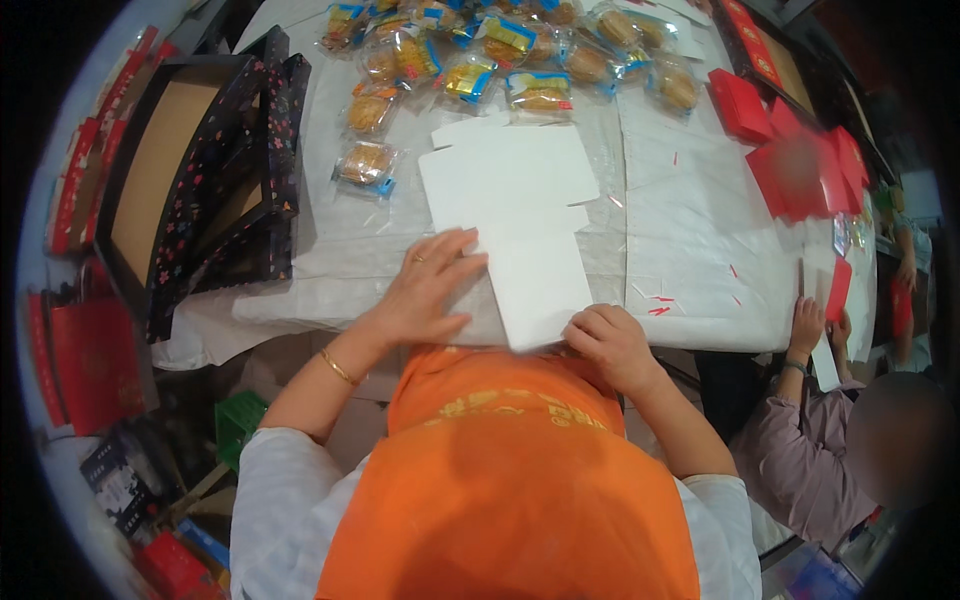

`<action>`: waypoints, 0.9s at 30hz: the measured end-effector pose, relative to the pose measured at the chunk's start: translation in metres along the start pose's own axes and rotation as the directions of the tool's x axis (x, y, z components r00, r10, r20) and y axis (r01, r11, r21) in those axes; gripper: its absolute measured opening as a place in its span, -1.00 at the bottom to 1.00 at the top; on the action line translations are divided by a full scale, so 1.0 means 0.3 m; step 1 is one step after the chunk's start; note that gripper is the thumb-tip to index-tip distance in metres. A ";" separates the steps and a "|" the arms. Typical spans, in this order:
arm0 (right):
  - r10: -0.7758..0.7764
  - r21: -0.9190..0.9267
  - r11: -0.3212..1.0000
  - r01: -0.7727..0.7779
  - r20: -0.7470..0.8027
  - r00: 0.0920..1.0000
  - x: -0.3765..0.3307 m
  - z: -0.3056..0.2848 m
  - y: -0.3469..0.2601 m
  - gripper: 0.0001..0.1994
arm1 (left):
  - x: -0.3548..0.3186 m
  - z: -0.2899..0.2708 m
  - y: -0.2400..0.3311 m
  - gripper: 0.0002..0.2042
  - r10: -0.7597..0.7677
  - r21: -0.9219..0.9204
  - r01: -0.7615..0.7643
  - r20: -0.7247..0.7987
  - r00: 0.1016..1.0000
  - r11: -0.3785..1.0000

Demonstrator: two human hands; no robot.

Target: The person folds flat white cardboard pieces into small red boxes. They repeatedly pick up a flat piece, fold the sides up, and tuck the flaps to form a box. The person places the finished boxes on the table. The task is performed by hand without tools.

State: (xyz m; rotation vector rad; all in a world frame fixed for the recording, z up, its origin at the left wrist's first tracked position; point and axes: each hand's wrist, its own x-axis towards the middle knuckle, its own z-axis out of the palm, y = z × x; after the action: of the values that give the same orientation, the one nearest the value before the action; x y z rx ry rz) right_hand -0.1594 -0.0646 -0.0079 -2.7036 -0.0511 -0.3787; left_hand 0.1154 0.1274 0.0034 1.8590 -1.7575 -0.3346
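A flat white cardboard box blank (pixel 510 190) with cut flaps lies before me, its narrower end at the table's near edge. My left hand (pixel 435 285) is open, fingers spread, with the fingertips at the blank's left edge. At the near right corner, the curled fingers of my right hand (pixel 610 340) grip the cardboard; the thumb is partly hidden. Beyond the blank is a heap of clear-wrapped round pastries (pixel 500 50). One wrapped pastry (pixel 367 165) lies apart, left of the blank.
Black floral box parts (pixel 225 180) stand at the left table edge. Red boxes (pixel 800 170) lie at the right, near a co-worker's hands (pixel 808 325). Small red and white scraps (pixel 658 300) dot the white-covered table (pixel 690 220). A green crate (pixel 238 425) sits below, left.
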 end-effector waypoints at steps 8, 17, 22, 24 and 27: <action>-0.123 -0.027 0.992 0.122 -0.052 0.991 -0.082 -0.135 0.013 -0.80 | 0.053 0.049 -0.131 -0.47 0.275 0.323 -0.244 -0.055 0.960 0.915; -0.211 -0.113 0.971 0.210 -0.005 0.977 -0.086 -0.228 0.076 -0.80 | 0.068 0.049 -0.087 -0.58 0.395 0.386 -0.400 0.096 0.913 0.831; -0.237 -0.099 0.966 0.239 0.025 0.971 -0.089 -0.264 0.080 -0.79 | 0.069 0.014 -0.115 -0.57 0.402 0.384 -0.417 0.122 0.907 0.824; -0.241 -0.092 0.965 0.246 0.061 0.969 -0.096 -0.260 0.091 -0.80 | 0.084 0.012 -0.118 -0.57 0.411 0.382 -0.423 0.116 0.904 0.822; -0.244 -0.138 0.957 0.257 0.099 0.965 -0.107 -0.254 0.117 -0.81 | 0.131 0.029 -0.113 -0.57 0.438 0.357 -0.450 0.119 0.891 0.819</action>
State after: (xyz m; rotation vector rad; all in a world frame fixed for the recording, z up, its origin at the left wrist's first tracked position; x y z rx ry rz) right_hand -0.2065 -0.1267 0.0369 -2.8682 -0.4083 -0.3591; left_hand 0.1435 0.0868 -0.0146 1.6038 -2.3360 0.1719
